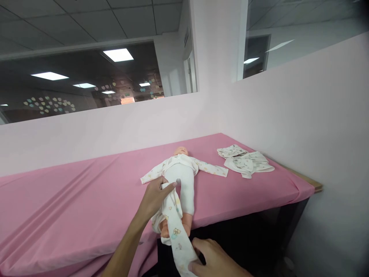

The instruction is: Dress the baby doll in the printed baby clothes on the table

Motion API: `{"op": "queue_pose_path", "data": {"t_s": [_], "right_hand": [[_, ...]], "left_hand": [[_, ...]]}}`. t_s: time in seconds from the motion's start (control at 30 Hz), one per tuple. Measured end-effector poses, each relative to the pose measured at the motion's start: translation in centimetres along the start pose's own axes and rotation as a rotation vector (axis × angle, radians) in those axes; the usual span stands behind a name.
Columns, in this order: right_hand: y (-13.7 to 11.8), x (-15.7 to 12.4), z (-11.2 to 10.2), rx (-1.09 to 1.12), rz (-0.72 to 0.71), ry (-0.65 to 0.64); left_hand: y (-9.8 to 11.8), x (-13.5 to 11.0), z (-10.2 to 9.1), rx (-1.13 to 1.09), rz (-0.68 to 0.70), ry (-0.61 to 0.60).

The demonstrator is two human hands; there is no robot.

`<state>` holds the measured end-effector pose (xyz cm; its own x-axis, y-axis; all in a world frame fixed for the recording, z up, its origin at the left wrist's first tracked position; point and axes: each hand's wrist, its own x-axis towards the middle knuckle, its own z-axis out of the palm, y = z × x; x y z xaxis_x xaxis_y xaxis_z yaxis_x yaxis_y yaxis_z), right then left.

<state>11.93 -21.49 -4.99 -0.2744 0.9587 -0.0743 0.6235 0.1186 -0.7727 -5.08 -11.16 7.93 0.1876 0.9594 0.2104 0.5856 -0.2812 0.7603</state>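
Note:
A baby doll lies on its back, head toward the wall, arms spread, in a white long-sleeved top with a small print and white leggings. Over its lower leg on the left side hang white printed baby pants. My left hand pinches their upper edge beside the doll's thigh. Lower down, past the doll's feet, my right hand grips the dangling pant leg between thumb and fingers. One bare foot shows among the folds of cloth.
A pink sheet covers the table, wrinkled on the left. More white printed baby clothes lie in a loose pile at the back right. Pale walls with windows stand behind and to the right. The table's front edge runs beneath the doll's feet.

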Motion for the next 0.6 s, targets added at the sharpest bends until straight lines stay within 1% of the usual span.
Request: {"op": "queue_pose_path", "data": {"t_s": [0.07,0.1,0.17,0.2,0.27,0.37,0.47,0.53,0.6], "right_hand": [[-0.1,0.1,0.6,0.061,-0.023,-0.020],[-0.4,0.0,0.4,0.110,-0.068,-0.023],[-1.6,-0.2,-0.7,0.226,-0.189,-0.008],[-2.2,-0.4,-1.5,0.278,-0.238,0.023],[-3.5,-0.4,-3.5,0.318,-0.267,0.110],[-4.7,0.7,-6.7,0.215,-0.279,0.218],[-5.2,2.7,-10.1,0.095,-0.320,0.257],[-5.4,3.9,-12.1,0.089,-0.317,0.297],[-5.4,4.7,-13.7,0.109,-0.309,0.316]], "left_hand": [[-0.5,0.3,0.2,-0.026,0.012,-0.005],[-0.9,0.5,0.3,-0.036,0.023,0.002],[-1.5,0.9,0.1,-0.063,0.046,0.024],[-1.8,1.1,-0.1,-0.086,0.048,0.027],[-2.2,1.5,-0.7,-0.147,-0.006,-0.001],[-2.6,1.8,-2.0,-0.232,-0.152,-0.108],[-3.1,2.2,-3.1,-0.377,-0.254,-0.194],[-3.8,2.5,-3.5,-0.506,-0.297,-0.194],[-4.7,2.9,-3.5,-0.598,-0.332,-0.162]]}}
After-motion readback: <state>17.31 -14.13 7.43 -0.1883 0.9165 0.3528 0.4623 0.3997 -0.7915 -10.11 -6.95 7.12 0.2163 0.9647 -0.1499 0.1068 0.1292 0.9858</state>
